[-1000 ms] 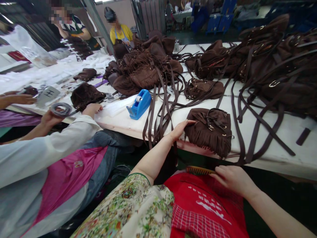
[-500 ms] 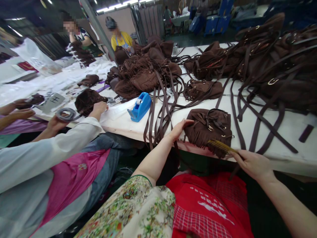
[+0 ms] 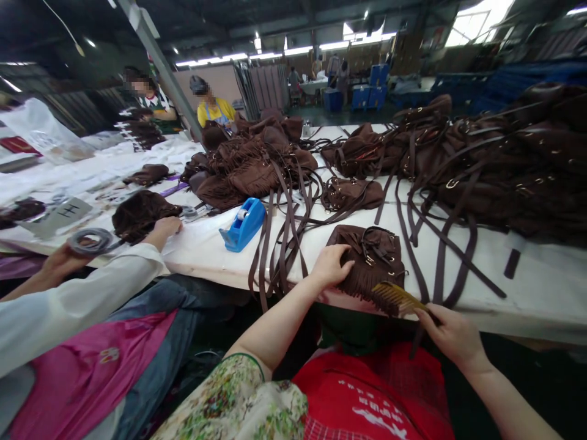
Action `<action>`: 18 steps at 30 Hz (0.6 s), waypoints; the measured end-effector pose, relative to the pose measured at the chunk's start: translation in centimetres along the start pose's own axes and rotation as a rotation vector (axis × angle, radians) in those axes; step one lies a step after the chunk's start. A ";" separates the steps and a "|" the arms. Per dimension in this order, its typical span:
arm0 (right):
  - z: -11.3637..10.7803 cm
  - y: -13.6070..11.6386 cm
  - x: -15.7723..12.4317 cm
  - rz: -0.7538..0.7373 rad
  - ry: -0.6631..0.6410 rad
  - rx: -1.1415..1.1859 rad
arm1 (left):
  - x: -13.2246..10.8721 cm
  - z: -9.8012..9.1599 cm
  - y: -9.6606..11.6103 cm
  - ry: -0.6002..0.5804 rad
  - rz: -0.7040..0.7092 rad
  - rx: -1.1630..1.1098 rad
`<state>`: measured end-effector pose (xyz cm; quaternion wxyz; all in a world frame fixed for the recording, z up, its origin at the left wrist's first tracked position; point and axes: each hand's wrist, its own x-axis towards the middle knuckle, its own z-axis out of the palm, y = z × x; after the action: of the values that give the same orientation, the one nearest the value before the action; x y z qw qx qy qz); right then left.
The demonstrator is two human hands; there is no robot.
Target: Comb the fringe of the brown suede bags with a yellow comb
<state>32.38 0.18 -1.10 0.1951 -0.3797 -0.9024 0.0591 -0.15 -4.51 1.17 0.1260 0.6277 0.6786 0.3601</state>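
A small dark brown fringed drawstring bag (image 3: pixel 383 247) lies on its back near the table's front edge, its fringe hanging toward the edge. My left hand (image 3: pixel 331 265) grips the bag's left side, thumb and fingers on the suede. Between the thumb and fingers of my right hand (image 3: pixel 452 333) is a yellowish comb (image 3: pixel 398 296). The comb's teeth lie against the fringe at the bag's lower right. Part of the comb's grip end is hidden in my fingers.
Left of the bag are dangling brown straps (image 3: pixel 287 244) and a blue tape dispenser (image 3: pixel 244 225). Heaps of brown bags (image 3: pixel 257 168) stand behind. A co-worker at left holds a grey tape roll (image 3: pixel 90 241) beside another brown bag (image 3: pixel 143 214). The white table (image 3: pixel 541 299) ends close to me.
My left hand has moved further onto the bag, its fingers now curled over the left side. The comb stays at the fringe. The view has tilted upward and shifted right.
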 end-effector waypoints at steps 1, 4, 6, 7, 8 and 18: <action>0.1 0.5 0.1 0.064 0.017 0.019 | 0.0 -0.1 0.8 -0.020 0.040 0.049; 0.4 1.5 -0.3 0.239 0.020 0.080 | -0.7 -1.2 3.1 -0.182 0.142 0.029; 0.6 2.1 -1.2 0.344 0.000 0.149 | -1.3 -2.4 4.6 -0.437 0.231 -0.076; 0.7 2.3 -1.6 0.387 -0.012 0.194 | -1.4 -3.0 5.2 -0.585 0.283 -0.128; 0.8 2.6 -2.0 0.427 -0.020 0.237 | -1.3 -3.6 5.7 -0.687 0.325 -0.160; 1.2 -0.1 -1.6 0.465 0.074 0.400 | 9.3 -1.0 1.8 -0.300 -0.128 0.253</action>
<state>32.82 -1.00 -2.69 0.2799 -0.5319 -0.7541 0.2647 -1.06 3.85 5.68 0.1684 0.6407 0.7305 0.1656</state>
